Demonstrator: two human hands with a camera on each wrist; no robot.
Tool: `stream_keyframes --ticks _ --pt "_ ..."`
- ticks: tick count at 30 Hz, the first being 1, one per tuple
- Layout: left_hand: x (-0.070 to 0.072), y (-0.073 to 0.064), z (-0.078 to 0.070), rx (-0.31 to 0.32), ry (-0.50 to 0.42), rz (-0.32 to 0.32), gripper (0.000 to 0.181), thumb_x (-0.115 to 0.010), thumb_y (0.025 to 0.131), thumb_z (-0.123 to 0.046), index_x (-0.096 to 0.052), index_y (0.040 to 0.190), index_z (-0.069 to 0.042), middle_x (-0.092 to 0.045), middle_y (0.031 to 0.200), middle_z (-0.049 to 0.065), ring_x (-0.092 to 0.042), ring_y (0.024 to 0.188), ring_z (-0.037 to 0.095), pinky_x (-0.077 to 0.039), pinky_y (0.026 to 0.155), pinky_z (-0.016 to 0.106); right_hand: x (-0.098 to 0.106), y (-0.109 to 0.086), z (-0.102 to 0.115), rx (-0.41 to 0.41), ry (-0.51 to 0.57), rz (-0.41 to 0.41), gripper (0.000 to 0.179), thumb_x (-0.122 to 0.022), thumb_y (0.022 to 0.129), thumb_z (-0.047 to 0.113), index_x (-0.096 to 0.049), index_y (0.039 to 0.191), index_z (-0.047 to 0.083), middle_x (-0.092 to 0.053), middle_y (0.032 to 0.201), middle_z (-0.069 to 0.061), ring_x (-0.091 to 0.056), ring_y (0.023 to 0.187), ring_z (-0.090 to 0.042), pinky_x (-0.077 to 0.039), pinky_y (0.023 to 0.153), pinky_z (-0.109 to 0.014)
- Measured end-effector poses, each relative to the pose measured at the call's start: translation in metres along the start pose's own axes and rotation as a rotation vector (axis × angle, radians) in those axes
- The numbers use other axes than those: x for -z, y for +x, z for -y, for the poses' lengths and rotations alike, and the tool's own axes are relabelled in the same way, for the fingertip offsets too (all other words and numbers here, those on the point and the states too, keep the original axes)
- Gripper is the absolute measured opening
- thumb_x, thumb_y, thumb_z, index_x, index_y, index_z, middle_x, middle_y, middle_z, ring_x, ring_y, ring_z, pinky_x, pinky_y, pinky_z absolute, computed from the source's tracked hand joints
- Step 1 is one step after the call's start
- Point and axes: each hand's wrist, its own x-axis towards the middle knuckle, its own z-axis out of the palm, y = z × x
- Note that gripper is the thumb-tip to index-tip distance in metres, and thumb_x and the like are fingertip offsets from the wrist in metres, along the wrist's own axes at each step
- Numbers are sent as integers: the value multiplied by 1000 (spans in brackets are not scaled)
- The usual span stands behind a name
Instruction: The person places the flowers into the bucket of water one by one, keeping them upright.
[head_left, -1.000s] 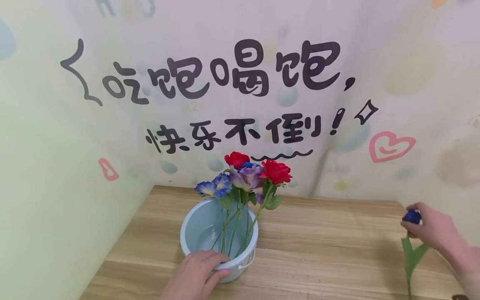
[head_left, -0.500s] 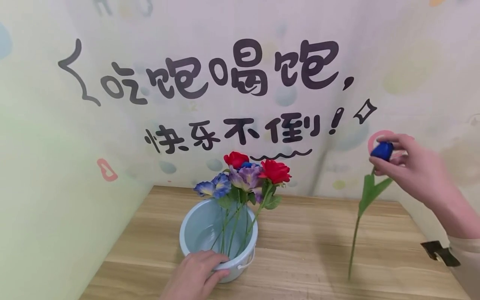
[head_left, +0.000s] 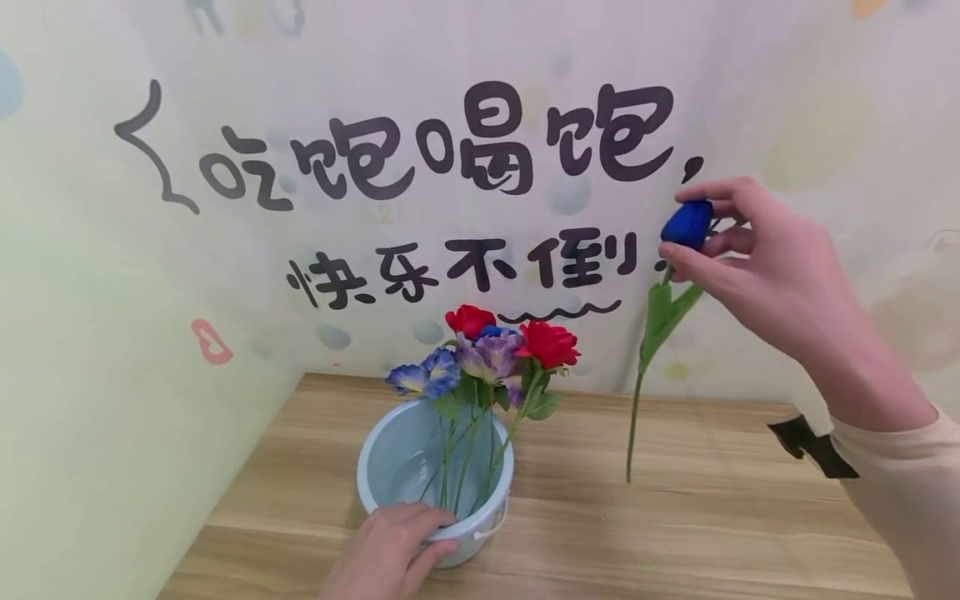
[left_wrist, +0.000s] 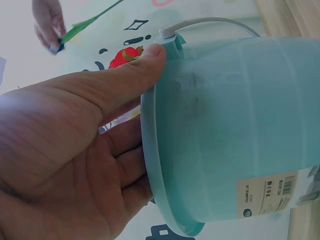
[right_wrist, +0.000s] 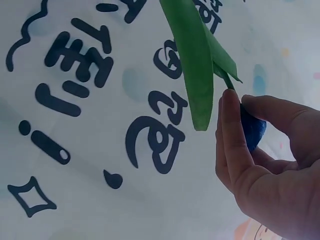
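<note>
My right hand (head_left: 780, 275) pinches a blue artificial tulip (head_left: 686, 225) by its bloom, up in front of the wall to the right of the bucket. Its green leaves and stem hang down, the stem's tip above the table in the head view. In the right wrist view, thumb and fingers close around the blue bloom (right_wrist: 252, 127). A light blue bucket (head_left: 372, 492) stands on the table, and my left hand (head_left: 397, 550) grips its near rim, fingers over the inside, thumb outside. Red roses (head_left: 550, 344), a blue iris (head_left: 442, 372) and a purple iris (head_left: 491, 357) lean inside it.
The wooden table (head_left: 675, 517) runs back to a printed wall cloth (head_left: 420, 50) with black lettering. A pale green wall (head_left: 112, 375) borders the left side. The bucket's white handle (head_left: 492, 521) hangs at its right side.
My right hand has carried the tulip up and to the left, from the table's right edge toward the bucket. The left hand keeps its grip on the rim.
</note>
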Motion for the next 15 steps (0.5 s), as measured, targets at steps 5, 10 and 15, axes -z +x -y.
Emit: stream_keyframes --ticks 5,10,15 --pt "0 -1 1 -10 9 -2 17 -71 102 -29 -76 110 -14 -76 99 -4 -69 88 9 -57 73 32 -8 8 27 18 151 -13 51 -80 97 20 -59 143 23 -58 127 -3 -73 87 -4 -51 71 -12" --pt "0 -3 1 -15 28 -19 17 -73 101 -28 -76 109 -14 -76 98 -4 -69 87 9 -56 73 33 -33 6 50 115 291 -14 52 -77 97 6 -58 143 15 -58 127 -10 -75 87 -12 -58 78 -18" --pt "0 -3 0 11 21 -12 18 -71 102 -30 -76 109 -14 -76 100 -6 -69 90 10 -58 76 35 -58 -3 62 186 326 -14 52 -77 96 4 -57 143 13 -59 124 -9 -75 91 -15 -60 79 -22"
